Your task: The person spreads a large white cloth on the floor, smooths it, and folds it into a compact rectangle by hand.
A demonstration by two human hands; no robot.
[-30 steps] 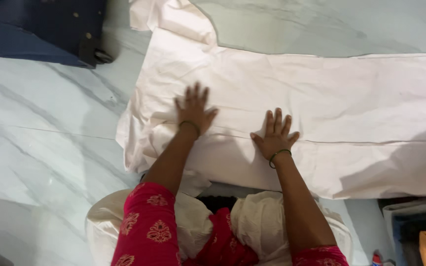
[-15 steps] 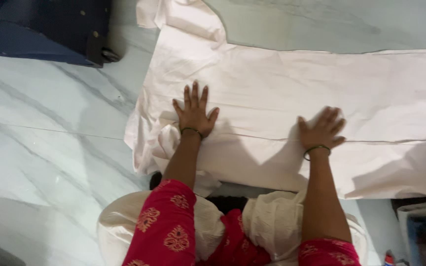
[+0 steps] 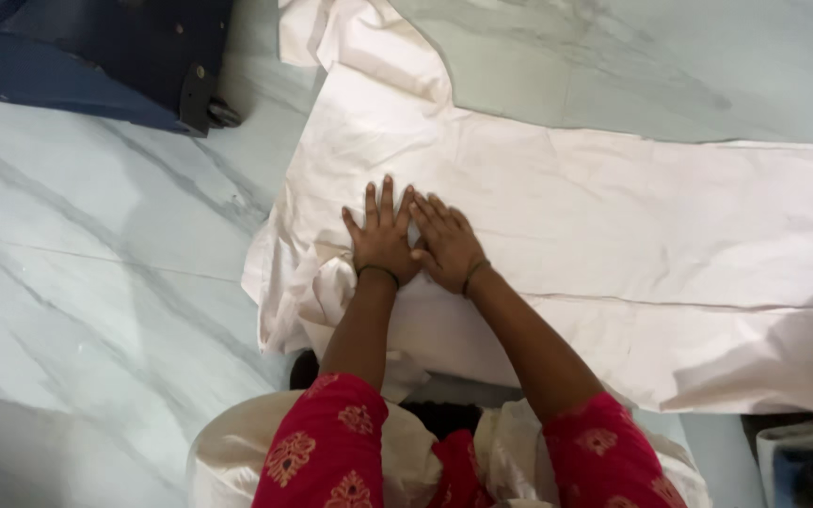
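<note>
A large pale pink cloth (image 3: 632,235) lies folded flat on the white marble floor (image 3: 87,282), stretching from the middle to the right edge. My left hand (image 3: 383,235) rests palm down on its left part, fingers spread. My right hand (image 3: 446,243) lies flat right beside it, thumb touching the left hand. Both press on the cloth and grip nothing. The cloth bunches into loose folds by its left edge (image 3: 308,282), just below my left wrist. A fold line runs rightward from my right wrist across the cloth.
A dark blue wheeled suitcase (image 3: 96,56) stands at the top left, its wheel close to the cloth's corner. Folded dark and grey fabrics (image 3: 806,461) lie at the bottom right. My knees in cream and red clothing fill the bottom centre.
My right hand swept out to the right along the cloth, then came back left and now lies beside my left hand. My left hand stayed nearly in place.
</note>
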